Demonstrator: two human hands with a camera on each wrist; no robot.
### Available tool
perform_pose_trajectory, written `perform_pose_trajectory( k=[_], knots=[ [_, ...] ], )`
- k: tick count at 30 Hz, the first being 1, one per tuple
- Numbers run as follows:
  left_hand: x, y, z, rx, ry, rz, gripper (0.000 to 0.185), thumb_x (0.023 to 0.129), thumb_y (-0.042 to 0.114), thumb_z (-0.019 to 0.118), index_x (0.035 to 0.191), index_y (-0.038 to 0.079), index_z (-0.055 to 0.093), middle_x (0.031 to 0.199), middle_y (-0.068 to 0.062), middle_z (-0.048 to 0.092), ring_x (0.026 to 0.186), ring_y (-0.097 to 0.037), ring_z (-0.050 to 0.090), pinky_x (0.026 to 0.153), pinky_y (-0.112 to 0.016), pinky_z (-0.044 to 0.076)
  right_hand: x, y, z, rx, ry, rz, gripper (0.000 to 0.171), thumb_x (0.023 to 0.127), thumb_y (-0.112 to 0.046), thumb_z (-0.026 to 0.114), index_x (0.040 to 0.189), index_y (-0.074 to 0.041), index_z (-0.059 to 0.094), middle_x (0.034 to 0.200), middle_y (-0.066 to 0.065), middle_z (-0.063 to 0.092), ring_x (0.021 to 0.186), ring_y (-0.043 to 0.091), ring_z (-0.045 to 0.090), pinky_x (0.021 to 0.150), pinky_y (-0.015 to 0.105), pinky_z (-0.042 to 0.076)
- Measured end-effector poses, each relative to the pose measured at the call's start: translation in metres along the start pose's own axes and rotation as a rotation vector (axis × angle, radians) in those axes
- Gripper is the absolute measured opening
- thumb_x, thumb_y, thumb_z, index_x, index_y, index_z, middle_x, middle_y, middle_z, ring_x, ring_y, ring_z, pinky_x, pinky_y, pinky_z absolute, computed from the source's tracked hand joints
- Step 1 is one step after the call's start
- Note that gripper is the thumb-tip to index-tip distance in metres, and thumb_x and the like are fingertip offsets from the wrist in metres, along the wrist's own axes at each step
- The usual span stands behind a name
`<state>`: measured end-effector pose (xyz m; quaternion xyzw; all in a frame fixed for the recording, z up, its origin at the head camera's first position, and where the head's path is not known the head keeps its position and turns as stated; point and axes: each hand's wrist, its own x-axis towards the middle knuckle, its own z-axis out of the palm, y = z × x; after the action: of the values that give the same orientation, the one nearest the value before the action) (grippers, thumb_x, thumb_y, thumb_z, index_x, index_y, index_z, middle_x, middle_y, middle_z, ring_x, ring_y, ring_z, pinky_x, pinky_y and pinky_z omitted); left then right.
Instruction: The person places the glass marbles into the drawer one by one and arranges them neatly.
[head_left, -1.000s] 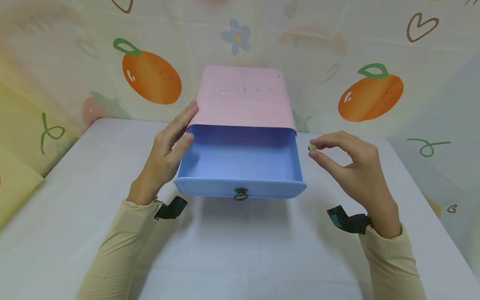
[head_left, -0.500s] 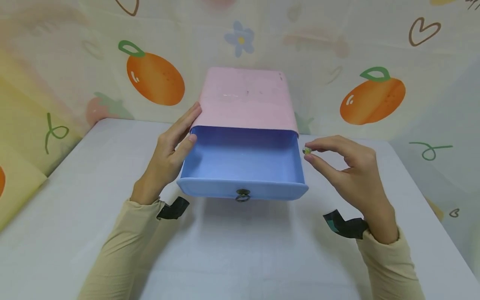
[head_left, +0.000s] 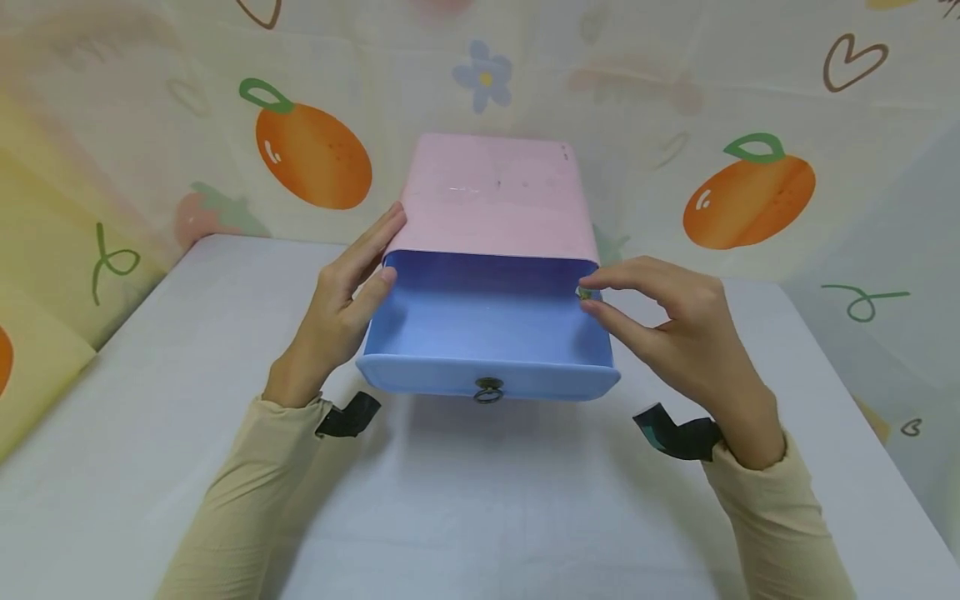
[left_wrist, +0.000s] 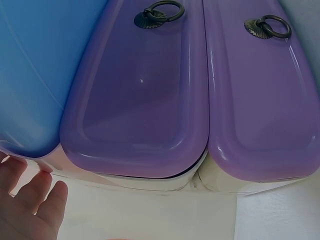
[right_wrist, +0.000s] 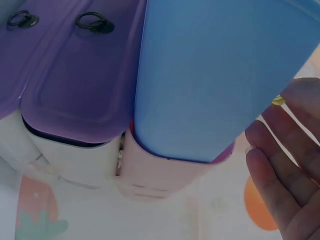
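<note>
A pink drawer unit (head_left: pixel 495 196) stands on the table, its top blue drawer (head_left: pixel 420 377) pulled out towards me. Bare blue floor shows inside that drawer. My left hand (head_left: pixel 326 312) rests along the unit's left side, fingers extended on the pink casing and thumb by the drawer's left wall. Between thumb and index finger, my right hand (head_left: pixel 678 333) pinches a small green-yellow marble (head_left: pixel 583 293) at the drawer's right rim. In the right wrist view the marble (right_wrist: pixel 278 100) peeps out between the fingers, beside the blue drawer's outer wall.
Below the blue drawer, the left wrist view shows two purple drawers (left_wrist: pixel 135 95), both pushed in and fitted with ring pulls (left_wrist: pixel 167 11). A white cloth covers the table (head_left: pixel 480 517). Behind the unit hangs a printed fabric backdrop (head_left: pixel 615 50).
My right hand has moved left with the marble, from beside the drawer to its right rim. The left hand keeps its place on the casing; the whole view has shifted slightly.
</note>
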<state>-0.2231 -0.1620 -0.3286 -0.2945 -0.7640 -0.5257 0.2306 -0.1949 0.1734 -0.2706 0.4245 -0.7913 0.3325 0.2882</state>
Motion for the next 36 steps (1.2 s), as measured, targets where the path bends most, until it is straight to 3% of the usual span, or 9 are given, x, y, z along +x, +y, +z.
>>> perform_pose_trajectory(
  k=[11,14,24,30,36],
  knots=[
    [0.001,0.001,0.0,0.006,0.002,-0.021,0.053,0.097,0.003,0.047,0.149,0.007,0.044,0.158,-0.006,0.04,0.148,-0.016,0.037,0.12,-0.026,0.033,0.012,0.004,0.006,-0.042,-0.119,0.004,0.034,0.073,0.004,0.083,0.105,-0.003,0.075,0.098,0.005,0.077,0.096,0.02,0.072,0.095,0.006,0.046],
    [0.0,0.001,-0.001,0.006,0.0,-0.016,0.052,0.097,0.003,0.046,0.149,0.007,0.044,0.158,-0.005,0.04,0.148,-0.016,0.036,0.12,-0.026,0.033,0.015,0.006,0.009,-0.044,-0.159,-0.011,0.031,0.074,0.002,0.082,0.104,-0.003,0.075,0.097,0.004,0.077,0.095,0.019,0.072,0.09,0.007,0.048],
    [0.0,0.001,0.0,0.008,-0.001,-0.021,0.052,0.097,0.003,0.046,0.149,0.007,0.044,0.158,-0.005,0.04,0.148,-0.016,0.036,0.12,-0.026,0.033,0.024,0.01,0.013,-0.036,-0.24,-0.014,0.023,0.078,0.0,0.08,0.1,-0.003,0.076,0.093,0.001,0.077,0.086,0.013,0.072,0.072,0.016,0.051],
    [0.001,0.001,0.0,0.007,-0.002,-0.017,0.052,0.097,0.004,0.046,0.149,0.008,0.045,0.158,-0.004,0.04,0.148,-0.016,0.036,0.12,-0.027,0.033,0.027,0.01,0.018,-0.033,-0.315,0.013,0.018,0.081,-0.002,0.078,0.099,-0.004,0.076,0.092,0.001,0.077,0.086,0.012,0.072,0.076,0.03,0.059],
    [0.0,0.001,0.0,0.009,-0.005,-0.016,0.053,0.097,0.006,0.046,0.15,0.009,0.044,0.159,-0.002,0.039,0.148,-0.014,0.036,0.121,-0.028,0.032,0.031,0.008,0.021,-0.027,-0.361,0.059,0.015,0.084,-0.003,0.076,0.099,-0.006,0.077,0.093,0.001,0.077,0.087,0.012,0.073,0.079,0.033,0.06]
  ],
)
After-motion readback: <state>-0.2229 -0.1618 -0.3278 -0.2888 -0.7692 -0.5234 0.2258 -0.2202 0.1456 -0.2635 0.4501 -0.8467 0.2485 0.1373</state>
